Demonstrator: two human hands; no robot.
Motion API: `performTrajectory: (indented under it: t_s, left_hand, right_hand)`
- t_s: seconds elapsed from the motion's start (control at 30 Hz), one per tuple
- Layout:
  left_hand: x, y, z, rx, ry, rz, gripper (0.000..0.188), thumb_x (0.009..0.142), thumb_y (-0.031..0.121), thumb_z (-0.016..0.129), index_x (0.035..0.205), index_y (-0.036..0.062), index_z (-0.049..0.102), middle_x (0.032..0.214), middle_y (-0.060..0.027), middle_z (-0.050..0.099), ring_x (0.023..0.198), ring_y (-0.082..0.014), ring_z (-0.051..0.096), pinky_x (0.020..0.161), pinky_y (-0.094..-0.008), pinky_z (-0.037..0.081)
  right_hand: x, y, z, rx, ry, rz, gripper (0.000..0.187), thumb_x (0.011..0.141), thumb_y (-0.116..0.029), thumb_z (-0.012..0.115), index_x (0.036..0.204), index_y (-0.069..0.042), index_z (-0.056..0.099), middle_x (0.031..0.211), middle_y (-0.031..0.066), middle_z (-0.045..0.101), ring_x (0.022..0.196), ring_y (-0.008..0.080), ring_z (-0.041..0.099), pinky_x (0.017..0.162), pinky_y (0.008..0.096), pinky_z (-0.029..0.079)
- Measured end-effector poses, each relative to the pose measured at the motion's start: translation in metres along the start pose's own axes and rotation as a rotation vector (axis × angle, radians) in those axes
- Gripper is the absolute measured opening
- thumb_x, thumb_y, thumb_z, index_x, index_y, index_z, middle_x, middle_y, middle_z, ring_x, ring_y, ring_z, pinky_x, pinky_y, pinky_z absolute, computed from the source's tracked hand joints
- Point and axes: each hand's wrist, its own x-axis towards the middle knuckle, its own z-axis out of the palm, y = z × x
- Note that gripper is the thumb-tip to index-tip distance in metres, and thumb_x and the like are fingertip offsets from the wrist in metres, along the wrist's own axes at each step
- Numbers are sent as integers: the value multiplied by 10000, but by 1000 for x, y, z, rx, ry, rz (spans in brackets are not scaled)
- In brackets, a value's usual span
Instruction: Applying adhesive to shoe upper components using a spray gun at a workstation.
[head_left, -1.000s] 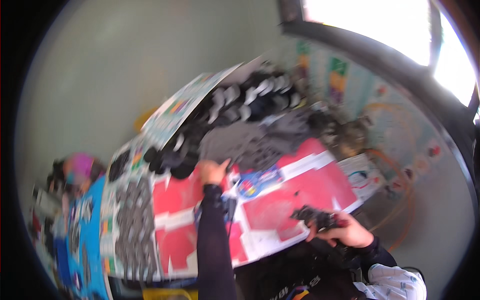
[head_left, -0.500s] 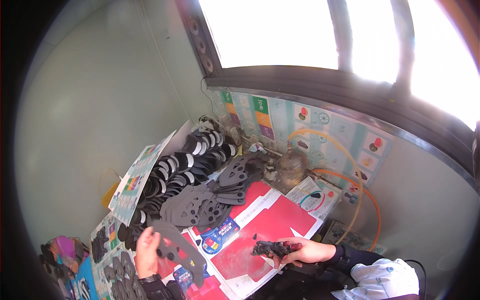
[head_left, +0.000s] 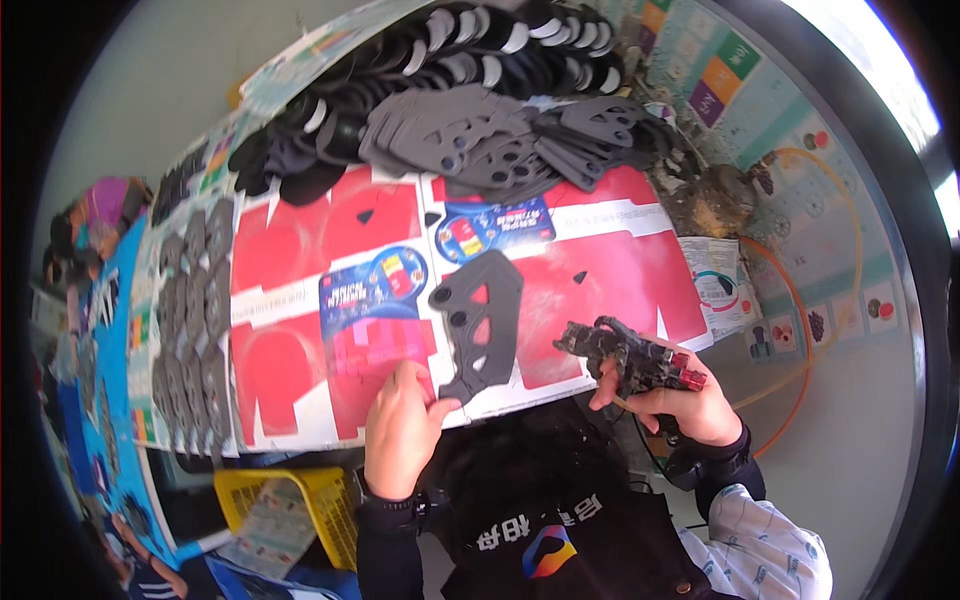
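Note:
At the front edge of the red-and-white printed sheet (head_left: 560, 265), my left hand (head_left: 403, 425) pinches the lower end of a dark grey flat piece (head_left: 506, 325) between thumb and fingers. The piece has several cut-out holes and lies on or just above the sheet. To its right, my right hand (head_left: 690, 400) is wrapped round a spray gun (head_left: 625, 355), black and crusted, with red parts at its rear. Its front end points left, toward the grey piece. Small black scraps (head_left: 580, 278) are on the sheet.
Similar grey pieces (head_left: 440, 125) are piled at the back, before rows of black curved parts (head_left: 400, 60). More grey parts (head_left: 195, 330) lie at left. A yellow basket (head_left: 325, 510) stands below the table. Orange hose (head_left: 790, 290) runs at right. Other people (head_left: 150, 565) are at far left.
The view has tilted down toward the table. My left hand has brought the grey piece from the left to the sheet's front edge. My right hand still holds the spray gun.

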Motion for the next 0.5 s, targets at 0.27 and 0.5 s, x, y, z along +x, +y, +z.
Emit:
performTrajectory:
  t_s: [0.27, 0.5]
  left_hand:
    - [-25, -1, 18, 42, 251, 237, 426, 764, 22, 864, 1060, 2, 558, 1015, -168, 544, 980, -388, 576, 858, -484, 487]
    - [-28, -7, 16, -480, 130, 42, 385, 887, -54, 755, 1218, -11, 564, 1011, -120, 673, 788, -163, 660, 671, -310, 519]
  right_hand:
    - [18, -3, 36, -83, -95, 51, 459, 844, 72, 611, 1302, 38, 592, 1090, 147, 754, 633, 75, 554, 566, 223, 430]
    - [22, -6, 37, -171, -121, 83, 457, 896, 106, 596, 1347, 35, 566, 1103, 149, 750, 617, 59, 527, 552, 211, 406]
